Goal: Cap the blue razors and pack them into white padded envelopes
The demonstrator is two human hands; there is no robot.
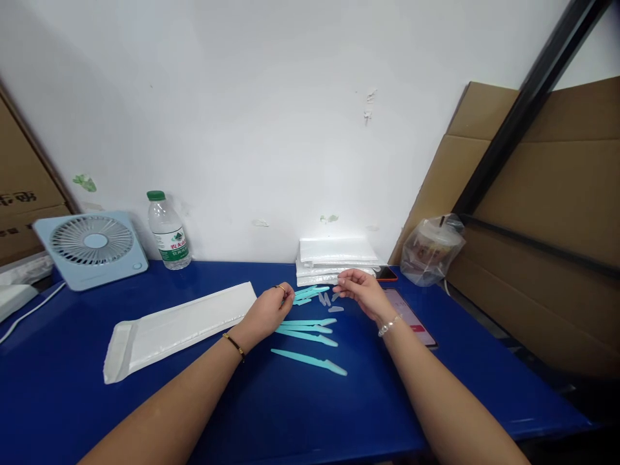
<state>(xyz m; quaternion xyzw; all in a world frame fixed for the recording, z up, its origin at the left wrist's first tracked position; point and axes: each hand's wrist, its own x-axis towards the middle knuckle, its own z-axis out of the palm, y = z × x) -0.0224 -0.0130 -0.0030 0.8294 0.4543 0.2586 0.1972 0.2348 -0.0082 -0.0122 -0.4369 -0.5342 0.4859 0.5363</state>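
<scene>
My left hand is closed in a pinch, with a teal eyebrow razor reaching out from its fingertips to the right. Just below that razor more teal razors lie in a small pile, partly hidden by the hand. To the right, my right hand has thumb and fingers drawn together near the razor's tip; whatever they hold is too small to make out. Small clear blade caps lie beneath it. Nearer to me, several teal razors lie side by side, one teal razor apart from the others.
A white padded mailer lies at left on the blue table. Against the wall are stacked white mailers. A phone rests by my right wrist. Around the edges stand a fan, a water bottle and a bagged drink cup.
</scene>
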